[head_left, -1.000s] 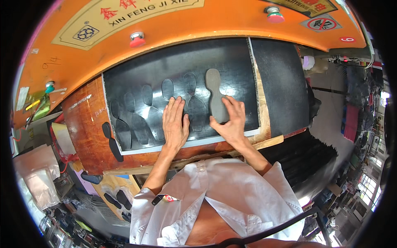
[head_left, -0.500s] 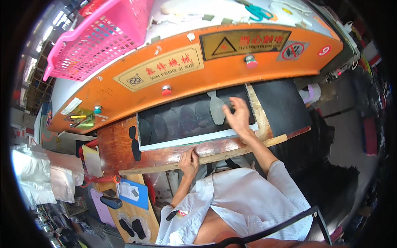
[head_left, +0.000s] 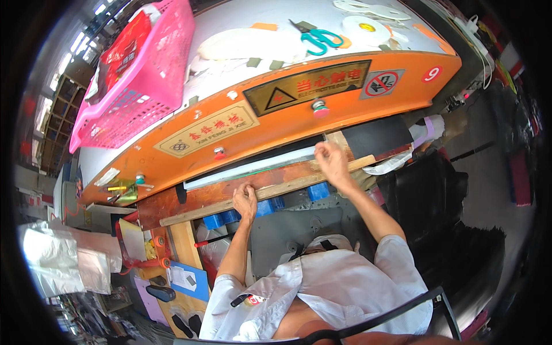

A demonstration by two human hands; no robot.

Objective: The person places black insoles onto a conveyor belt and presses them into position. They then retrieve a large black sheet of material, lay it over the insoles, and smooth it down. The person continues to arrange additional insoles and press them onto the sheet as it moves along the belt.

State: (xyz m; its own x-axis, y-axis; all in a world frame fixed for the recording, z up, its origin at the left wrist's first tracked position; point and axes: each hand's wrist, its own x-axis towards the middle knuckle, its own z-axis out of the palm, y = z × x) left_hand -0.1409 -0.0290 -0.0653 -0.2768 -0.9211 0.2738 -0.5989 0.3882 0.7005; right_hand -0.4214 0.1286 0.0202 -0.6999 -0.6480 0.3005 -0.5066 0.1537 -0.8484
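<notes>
At the press front, my left hand point(head_left: 246, 200) and right hand point(head_left: 330, 163) lie open-fingered, gripping nothing, on the wooden ledge point(head_left: 287, 187), where the closing tray point(head_left: 253, 169) could pinch fingertips.

Short-sleeved white shirt point(head_left: 339, 287), bare forearms.

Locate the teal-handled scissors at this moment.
In the head view, the scissors lie on the white top of the orange machine, upper right of centre, between a pale cloth bundle and a white tape roll.
</notes>
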